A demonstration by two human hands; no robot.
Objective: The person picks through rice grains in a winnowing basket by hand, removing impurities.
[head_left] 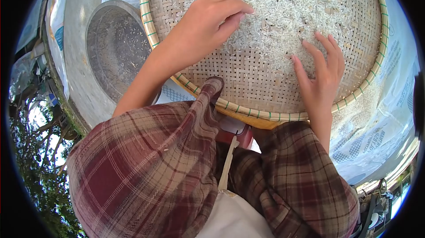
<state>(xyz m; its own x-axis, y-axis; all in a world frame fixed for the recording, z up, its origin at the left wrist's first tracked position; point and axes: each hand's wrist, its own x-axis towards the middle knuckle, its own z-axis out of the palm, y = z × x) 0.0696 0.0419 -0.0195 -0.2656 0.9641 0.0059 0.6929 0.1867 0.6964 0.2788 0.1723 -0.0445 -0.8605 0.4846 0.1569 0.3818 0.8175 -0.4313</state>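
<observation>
The person's left hand (208, 25) rests on the round, flat woven bamboo tray with green-stitched rim (265, 115), fingertips drawn together in a pinching grip at the edge of the heap of white rice grains (283, 12). Whether anything is caught between those fingertips cannot be told (the grains are too small to judge). The right hand (322, 72) lies flat on the tray's bare weave just below the rice, fingers spread and straight, grip released, holding nothing; its fingertips touch the lower fringe of the grains.

The rice covers the upper and middle part of the tray; the near part of the weave is mostly bare. The tray sits in front of the person, its near rim just above the lap.

Beside the tray on the left, touching or almost touching its rim, stands a round grey metal basin (115, 47) with a scatter of grains and husk inside. Both rest on white printed plastic sacking (389, 118) spread over a grey concrete surface (75, 38). The person wears maroon and tan plaid sleeves (146, 167).
</observation>
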